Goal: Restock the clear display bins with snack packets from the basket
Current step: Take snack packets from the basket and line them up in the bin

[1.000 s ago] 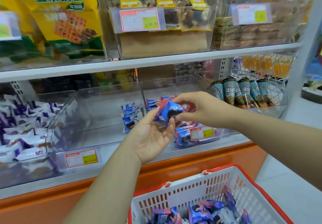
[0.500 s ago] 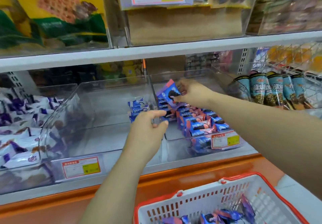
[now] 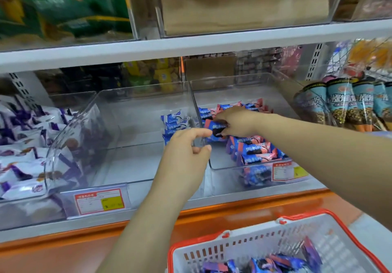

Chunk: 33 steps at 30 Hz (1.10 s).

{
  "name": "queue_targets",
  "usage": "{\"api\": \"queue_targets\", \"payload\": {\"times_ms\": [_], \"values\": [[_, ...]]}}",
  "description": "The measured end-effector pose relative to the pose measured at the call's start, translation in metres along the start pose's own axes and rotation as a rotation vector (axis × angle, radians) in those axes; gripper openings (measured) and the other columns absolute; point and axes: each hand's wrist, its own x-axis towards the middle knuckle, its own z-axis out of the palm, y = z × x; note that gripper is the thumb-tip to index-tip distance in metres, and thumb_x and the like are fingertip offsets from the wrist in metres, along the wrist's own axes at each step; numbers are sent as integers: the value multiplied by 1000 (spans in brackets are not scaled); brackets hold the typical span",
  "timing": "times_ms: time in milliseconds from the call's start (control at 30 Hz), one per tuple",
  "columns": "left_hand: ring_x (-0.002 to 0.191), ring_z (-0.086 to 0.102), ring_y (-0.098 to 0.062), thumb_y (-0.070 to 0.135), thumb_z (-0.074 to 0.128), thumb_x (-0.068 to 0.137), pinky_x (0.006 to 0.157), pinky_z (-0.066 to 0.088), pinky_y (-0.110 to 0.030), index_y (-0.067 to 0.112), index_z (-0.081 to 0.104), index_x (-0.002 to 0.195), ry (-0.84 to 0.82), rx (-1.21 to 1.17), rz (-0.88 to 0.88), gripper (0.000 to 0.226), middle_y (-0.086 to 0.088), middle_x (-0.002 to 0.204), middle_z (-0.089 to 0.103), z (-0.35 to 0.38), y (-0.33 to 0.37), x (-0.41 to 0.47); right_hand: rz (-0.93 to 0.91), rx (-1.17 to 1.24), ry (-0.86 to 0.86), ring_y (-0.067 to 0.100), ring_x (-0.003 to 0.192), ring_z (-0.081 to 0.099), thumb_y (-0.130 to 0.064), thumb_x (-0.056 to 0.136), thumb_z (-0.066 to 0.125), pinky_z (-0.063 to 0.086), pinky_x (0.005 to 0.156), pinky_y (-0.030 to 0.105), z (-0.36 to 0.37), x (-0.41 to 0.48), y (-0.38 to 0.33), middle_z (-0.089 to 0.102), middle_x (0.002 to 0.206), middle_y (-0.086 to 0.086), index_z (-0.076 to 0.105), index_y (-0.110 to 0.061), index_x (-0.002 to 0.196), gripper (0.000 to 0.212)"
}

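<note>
Two hands work over the lower shelf (image 3: 222, 198).

Right hand (image 3: 235, 122): reaches into the right clear bin (image 3: 233, 83), fingers clenched on one blue-and-pink snack packet (image 3: 213, 126). The packet sits just inside the bin's left wall, at the rear end of the row of matching packets (image 3: 254, 151) that runs toward the bin's front edge.

Left hand (image 3: 186, 151): released, fingers loosely curled, nothing in it. It hovers at the divider between the right bin and the middle clear bin (image 3: 137, 119); contact with the divider cannot be told.

Middle bin: a few blue-and-white packets (image 3: 172, 124) stacked against its right wall, floor otherwise bare.

Left bin: purple-and-white packets (image 3: 23, 156), piled.

Price labels: one (image 3: 99, 201) on the middle bin's front, another (image 3: 289, 170) on the right bin's front.

Right end of shelf: cone-shaped snacks (image 3: 347, 107) in teal wrappers, standing side by side.

Basket (image 3: 244, 249): white with a red rim, below the shelf's front edge at lower right, holding more blue-and-pink packets (image 3: 273, 264).
</note>
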Motion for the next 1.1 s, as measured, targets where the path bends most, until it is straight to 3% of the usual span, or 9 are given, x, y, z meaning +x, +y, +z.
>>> {"api": "queue_targets", "payload": {"times_ms": [167,333,533,667,733,800,900,967,1100], "values": [[53,49,18,16,58,96,51,36,-3,33,63,118,6,-2,4,28,0,109,55,0,2,-2,8,-157,-72,31,90,59,-28,95,58,43,69,32,15,9,-15,64,107,14,62,-7,109,26],[63,51,19,16,59,96,56,36,-2,34,64,118,13,3,24,29,5,117,54,2,-3,1,7,-238,23,26,83,49,-23,96,58,33,70,32,17,5,-17,62,105,11,49,-13,121,28],[52,49,16,19,59,96,52,36,-3,33,63,119,25,27,43,28,0,113,55,2,-6,2,-12,-301,97,28,114,53,-32,94,56,39,96,42,13,-12,-12,60,124,4,56,-32,130,36],[86,56,10,18,60,95,71,39,-3,35,60,122,31,104,100,32,8,128,50,6,-10,-1,-47,-141,320,26,118,53,-29,92,59,38,100,43,3,-65,-19,61,127,0,59,-31,130,38],[107,57,-7,14,62,92,93,45,-22,31,62,121,78,176,175,33,6,129,49,10,-14,-8,-127,-83,473,27,104,59,-25,89,62,42,90,42,6,-105,-24,67,111,-2,67,-26,115,27],[113,56,-17,11,61,90,97,47,-37,27,66,115,149,258,311,30,3,126,51,13,-11,-19,-197,41,556,24,91,62,-24,85,62,45,81,38,18,-151,-31,70,97,-4,71,-23,101,19],[95,60,-15,14,54,89,84,51,-39,23,67,107,107,274,513,24,3,114,56,21,-4,-43,-199,249,474,10,83,62,-26,86,61,48,76,28,53,-217,-41,70,90,-10,71,-23,97,15],[89,60,-14,20,51,90,79,51,-40,25,66,106,-51,330,567,23,6,108,59,34,-7,-60,-143,306,357,4,81,62,-30,88,60,50,74,25,87,-249,-44,69,91,-15,70,-26,98,15],[105,58,-17,29,53,96,87,50,-41,31,62,118,-483,630,485,24,7,117,60,75,-34,-87,16,364,-8,4,82,61,-29,92,61,52,78,29,164,-273,-36,70,98,-11,68,-28,109,18]]}}
